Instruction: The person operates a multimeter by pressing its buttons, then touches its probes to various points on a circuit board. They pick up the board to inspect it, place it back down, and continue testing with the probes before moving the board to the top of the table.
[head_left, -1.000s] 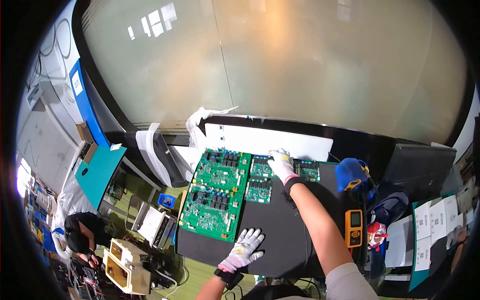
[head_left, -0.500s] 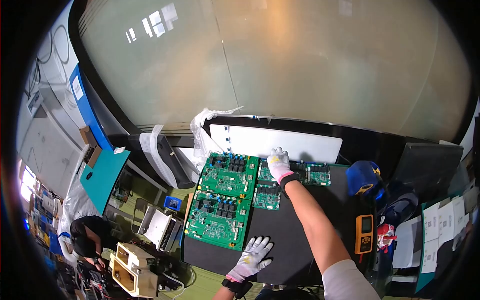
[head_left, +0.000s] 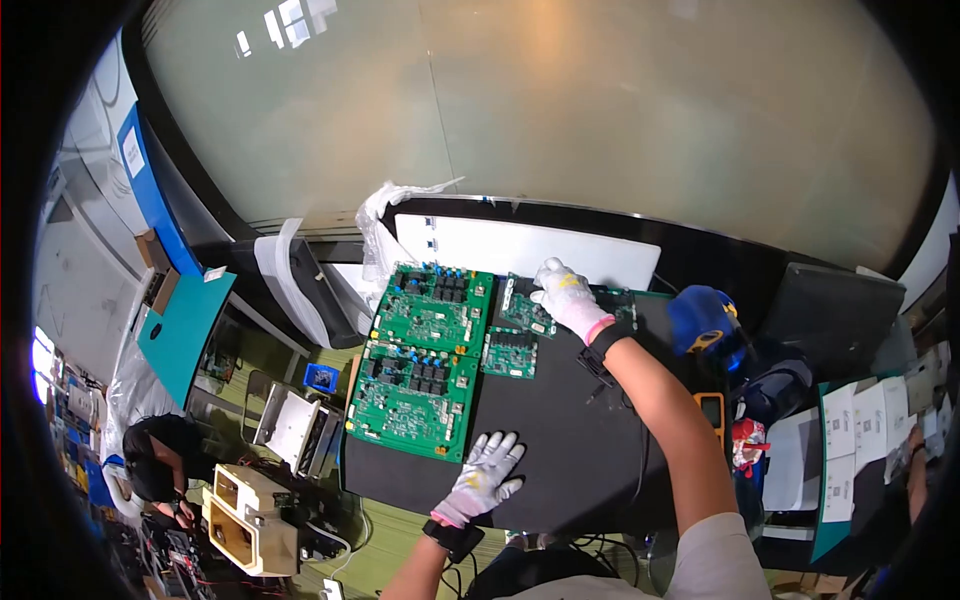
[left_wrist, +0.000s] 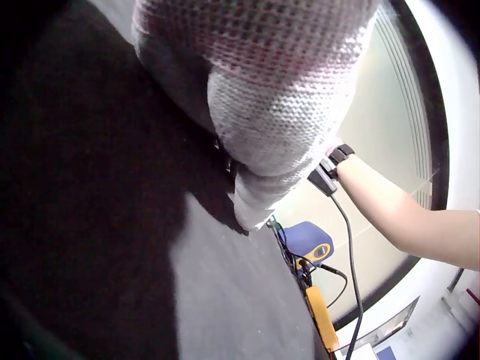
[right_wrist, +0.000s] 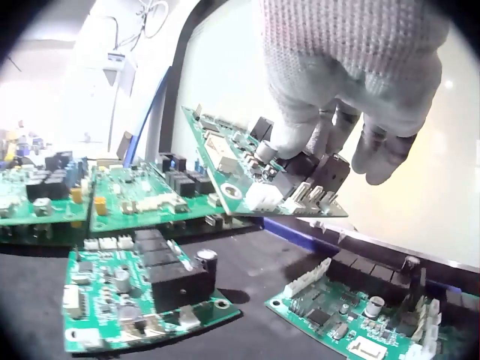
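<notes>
My right hand [head_left: 567,298], in a white glove, grips a small green circuit board [right_wrist: 240,169] by its dark components. In the right wrist view that board hangs tilted above the black mat. Below it lie another small board [right_wrist: 135,289] at the left and a third board [right_wrist: 360,315] at the right. My left hand [head_left: 482,478], gloved as well, rests on the mat [head_left: 570,450] with its fingers spread, just right of the lower large green board [head_left: 410,395]. The left wrist view shows this glove [left_wrist: 277,112] close up, with nothing visible in it.
An upper large board [head_left: 430,312] adjoins the lower one. At the mat's right are an orange meter [head_left: 711,412], a blue and yellow device [head_left: 700,318] and a red and white item [head_left: 748,443]. Behind is a white panel [head_left: 520,245]. A person [head_left: 155,460] sits at lower left.
My right hand has lifted a small board from the back row, and it is now tilted. My left hand stays on the mat. The head view has shifted.
</notes>
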